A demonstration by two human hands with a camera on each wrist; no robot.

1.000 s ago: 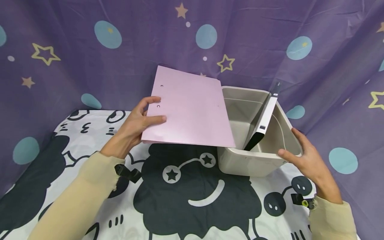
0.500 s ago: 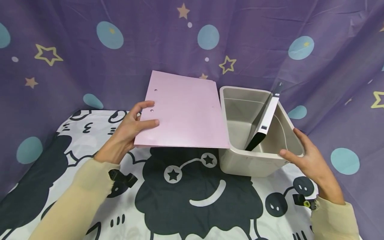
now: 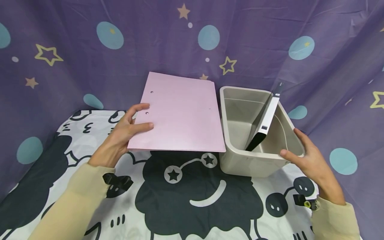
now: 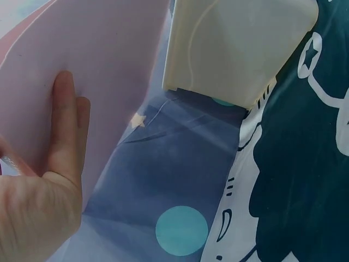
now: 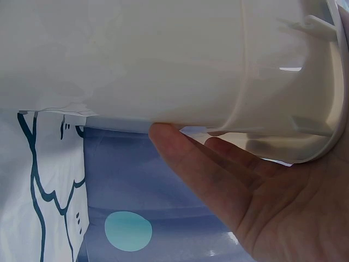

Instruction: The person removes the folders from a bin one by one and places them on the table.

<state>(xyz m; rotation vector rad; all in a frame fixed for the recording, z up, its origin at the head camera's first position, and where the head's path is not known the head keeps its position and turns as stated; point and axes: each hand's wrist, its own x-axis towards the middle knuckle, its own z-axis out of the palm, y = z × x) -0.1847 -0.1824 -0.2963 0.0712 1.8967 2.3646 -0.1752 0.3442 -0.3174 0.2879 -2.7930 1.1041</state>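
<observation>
A pale pink folder (image 3: 180, 113) with two metal rivets along its left side is held up by my left hand (image 3: 123, 135), thumb on the front face and fingers reaching behind. The left wrist view shows straight fingers (image 4: 62, 120) flat against the folder's back. At the right stands a light grey plastic bin (image 3: 258, 163). My right hand (image 3: 310, 163) holds its front right corner, thumb at the front rim and fingers along the outer side. Inside the bin leans a binder (image 3: 265, 115) with a white spine and a black end, its top at the back right rim.
A white cloth with black cartoon sheep (image 3: 198, 193) covers the surface under the bin. Behind hangs a purple curtain (image 3: 162, 43) with stars and blue ovals, close to the bin's back. The folder's right edge is right beside the bin's left rim.
My left hand has moved the pink folder left and slightly down, from overlapping the bin's left rim to beside it. My right hand and the bin have barely moved.
</observation>
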